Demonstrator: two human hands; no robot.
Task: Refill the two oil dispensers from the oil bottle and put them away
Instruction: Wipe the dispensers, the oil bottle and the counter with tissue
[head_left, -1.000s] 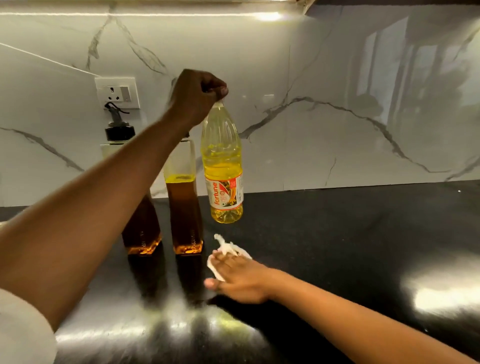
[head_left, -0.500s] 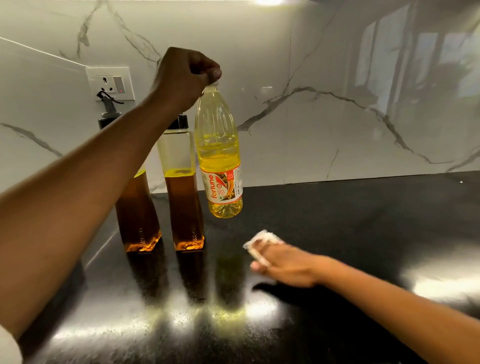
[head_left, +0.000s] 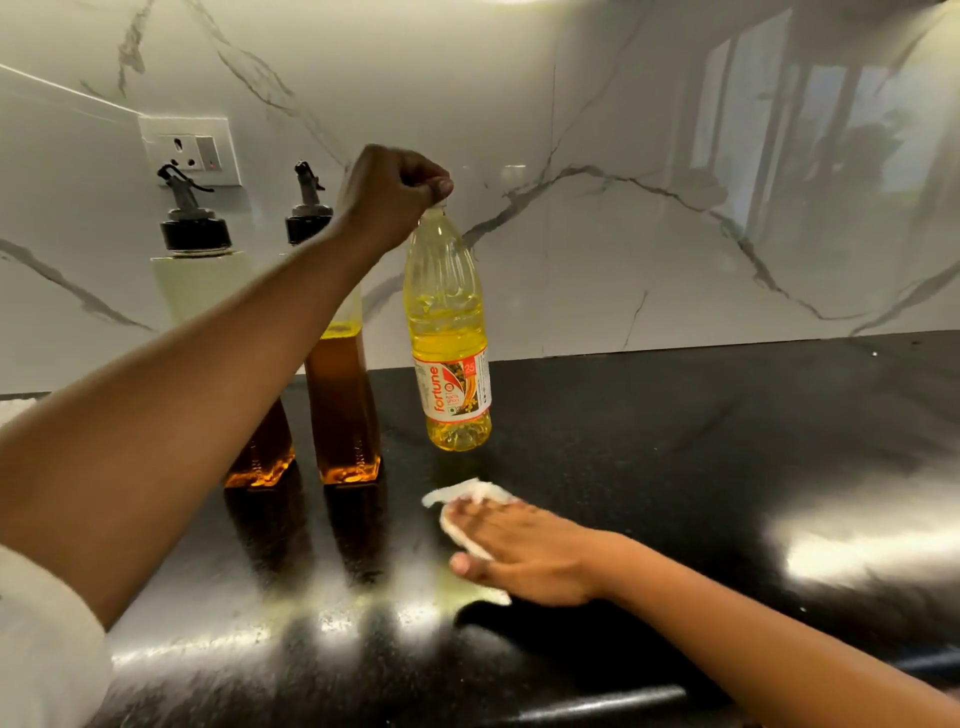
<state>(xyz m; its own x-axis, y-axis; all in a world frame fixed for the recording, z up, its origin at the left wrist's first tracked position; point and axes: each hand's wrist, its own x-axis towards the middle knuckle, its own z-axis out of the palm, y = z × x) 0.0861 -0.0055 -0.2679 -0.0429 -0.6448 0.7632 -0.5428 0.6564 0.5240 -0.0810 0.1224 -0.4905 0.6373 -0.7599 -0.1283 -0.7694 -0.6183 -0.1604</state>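
Note:
The clear plastic oil bottle (head_left: 449, 332), about two-thirds full of yellow oil with a red and white label, stands upright at the back of the black counter (head_left: 701, 467). My left hand (head_left: 389, 192) grips its top from above, hiding the cap. I cannot tell whether its base touches the counter. To its left stand two square glass dispensers with black pour spouts, holding amber oil: the left dispenser (head_left: 200, 270) and the right dispenser (head_left: 343, 410). My left forearm crosses both. My right hand (head_left: 519, 551) presses flat on a white tissue (head_left: 467, 491) on the counter before the bottle.
A marble backsplash (head_left: 623, 234) rises right behind the bottles. A white wall socket (head_left: 189, 150) sits behind the left dispenser. My white sleeve (head_left: 41, 649) shows at the lower left. The counter's front edge runs along the bottom.
My right hand slid the tissue to the right, then back left toward the bottle. My left hand has kept its grip on the bottle's top. The view has shifted slightly.

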